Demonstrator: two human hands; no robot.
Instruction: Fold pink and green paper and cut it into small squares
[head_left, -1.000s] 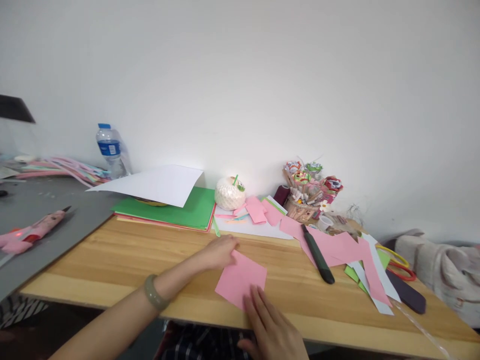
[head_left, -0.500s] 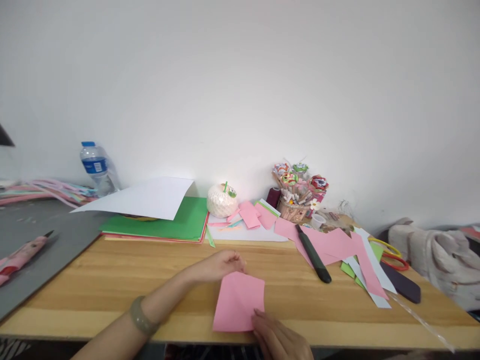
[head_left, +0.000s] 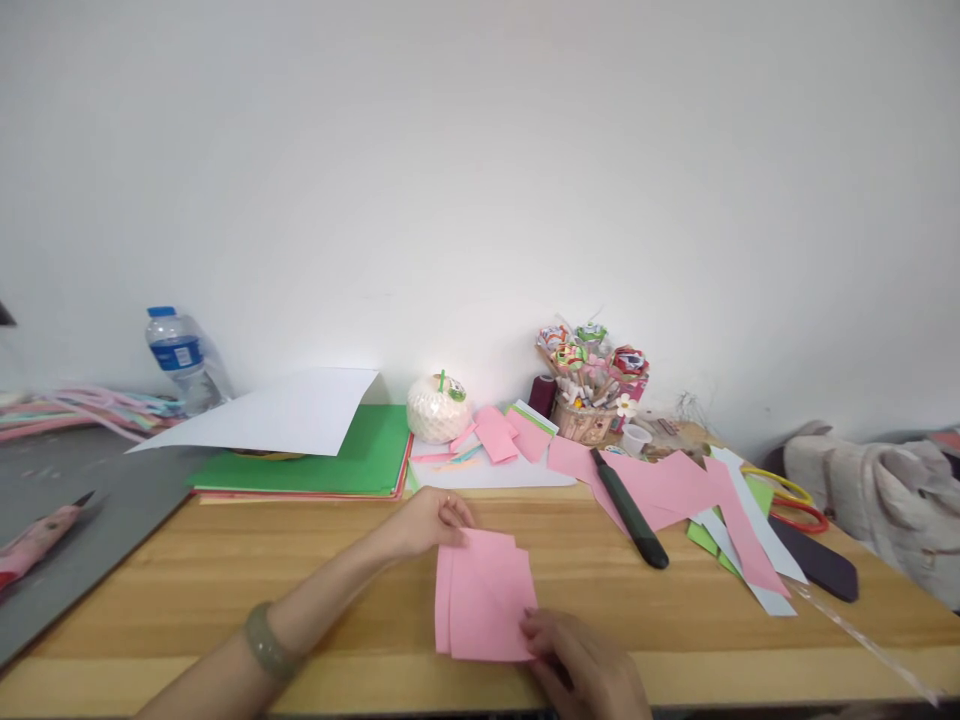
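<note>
Pink paper (head_left: 487, 600) lies in front of me in at least two overlapping layers, one set slightly off from the other, with a faint diagonal crease. My left hand (head_left: 431, 520) is closed on its upper left corner, fingertips at the edge. At the lower right edge, my right hand (head_left: 577, 660) pinches the paper between thumb and fingers. A dark utility knife (head_left: 630, 510) rests to the right, apart from both hands, partly over pink paper scraps (head_left: 667, 485).
Green paper sheets (head_left: 367, 450) under a curled white sheet (head_left: 270, 410) are at the back left, near a water bottle (head_left: 180, 355). A white pumpkin-shaped ornament (head_left: 439, 410) and a flower basket (head_left: 585, 420) stand by the wall. A phone-like dark slab (head_left: 817, 560) lies right.
The pink paper now shows two offset layers where it looked like one piece. My left hand has moved slightly left and pinches its top corner. The view has shifted a little.
</note>
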